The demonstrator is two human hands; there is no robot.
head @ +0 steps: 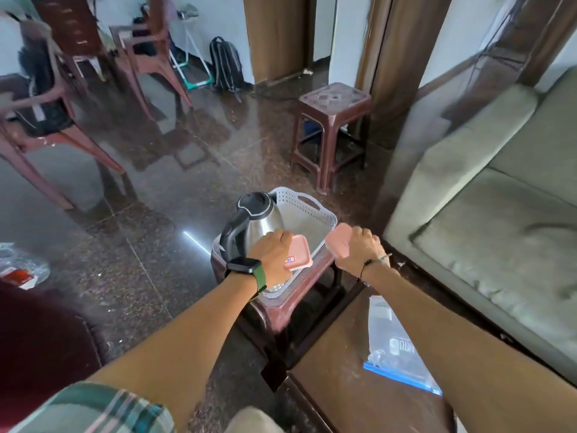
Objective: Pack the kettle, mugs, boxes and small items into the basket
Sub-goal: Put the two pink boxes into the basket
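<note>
A white perforated basket (315, 214) sits on a brown plastic stool (296, 295) in front of me; what I see of its inside holds nothing. A steel kettle (265, 223) with a black lid and handle stands at the basket's left. My left hand (271, 254), with a green-strapped watch on the wrist, grips a pink box (299, 251) with a white label, just left of the basket's near corner. My right hand (359, 248) grips a second pink box (338, 237) at the basket's near right rim. Mugs are not visible.
A grey sofa (499, 214) fills the right side. A second brown stool (334, 126) stands behind the basket. Plastic chairs (150, 57) and a black backpack (226, 65) are at the back. A brown table (343, 370) with a plastic bag (393, 345) lies below my right arm.
</note>
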